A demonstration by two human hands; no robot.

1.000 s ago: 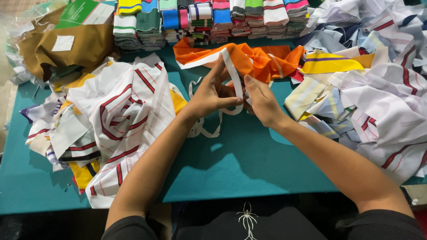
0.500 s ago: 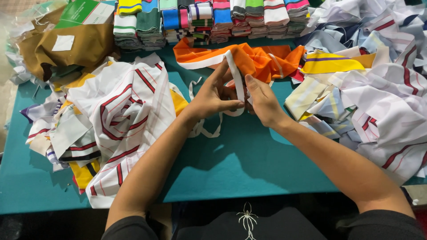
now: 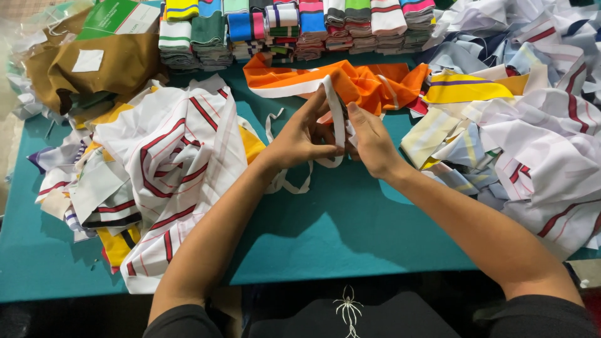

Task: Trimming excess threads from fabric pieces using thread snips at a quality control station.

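On a teal work table (image 3: 350, 231), a brown paper bag (image 3: 94, 66) sits at far left beside a heap of white cloth with red stripes (image 3: 175, 169). At centre, a person's left hand (image 3: 300, 141) pinches a narrow white fabric strip (image 3: 336, 112), thumb and fingers closed on it just above the tabletop. The right hand (image 3: 369, 141) meets it from the other side, fingers also closed on the strip, though how much of the band lies folded between the palms is hard to tell. The strip runs up toward an orange cloth piece (image 3: 357, 81) lying behind the hands. Neat stacks of striped knit collars (image 3: 282, 28) line the table's back edge; a loose pile of white and striped offcuts (image 3: 519, 131) fills the right. Done well, this step likely calls for even tension, edges aligned and the band kept flat and untwisted between the fingertips.
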